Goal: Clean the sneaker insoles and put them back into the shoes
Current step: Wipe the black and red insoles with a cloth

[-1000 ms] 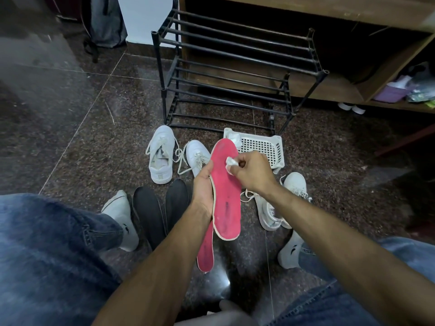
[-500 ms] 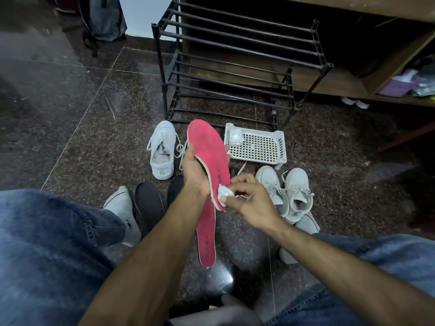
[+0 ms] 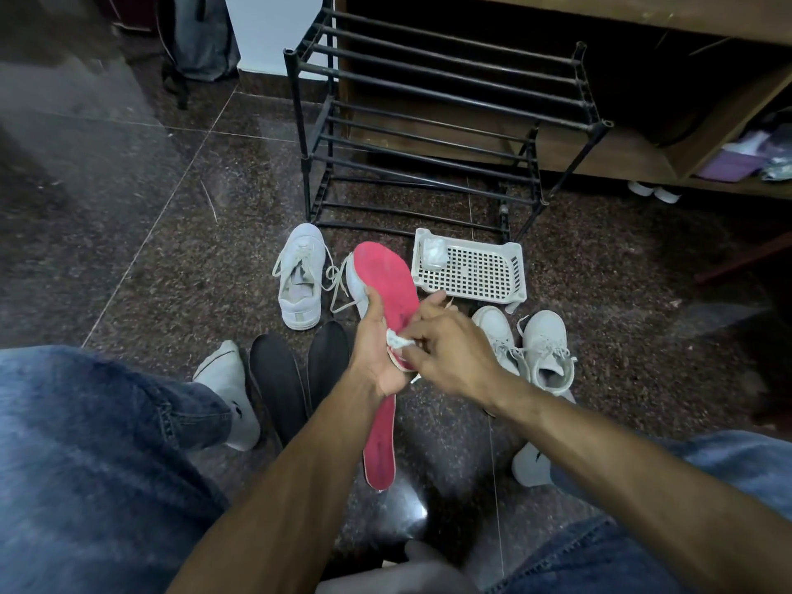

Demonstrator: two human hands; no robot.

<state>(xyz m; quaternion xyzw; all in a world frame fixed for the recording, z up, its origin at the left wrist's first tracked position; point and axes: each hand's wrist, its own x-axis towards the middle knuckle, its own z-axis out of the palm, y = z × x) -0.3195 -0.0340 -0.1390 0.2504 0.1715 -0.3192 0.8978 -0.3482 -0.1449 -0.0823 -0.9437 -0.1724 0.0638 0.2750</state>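
Left hand (image 3: 377,349) grips a pink insole (image 3: 388,285) at its waist, thumb wrapped over the near edge, fingers hidden behind. The insole stands nearly upright just above frame centre, toe end toward 12 o'clock. A second pink insole (image 3: 381,448) hangs below the same hand toward 6 o'clock; whether the hand holds it or it rests on the floor, cannot tell.

Right hand (image 3: 445,349) comes in from 4 o'clock, fingertips bunched and pinching a small white wipe (image 3: 396,339) against the upper insole's lower half.

Handling, as judged: insoles are thin, light foam — flexible, likely to buckle if pressed hard without backing. Best held at the narrow waist with the palm behind the wiped area. Face looks matte and fabric-like with dark scuffs; a pale rim runs round the edge.

Around:
- two black insoles (image 3: 274,379) flat on the floor at 9 o'clock of the hands, smooth and oval
- white laced sneaker (image 3: 300,280) at 11 o'clock, its partner mostly hidden behind the pink insole
- second white pair (image 3: 544,349) at 3 o'clock
- white perforated plastic basket (image 3: 475,272) at 1 o'clock, a crumpled pale wad in its left corner
- black metal shoe rack (image 3: 433,135) at 12 o'clock — bare bars
- speckled polished stone floor (image 3: 150,259), glossy
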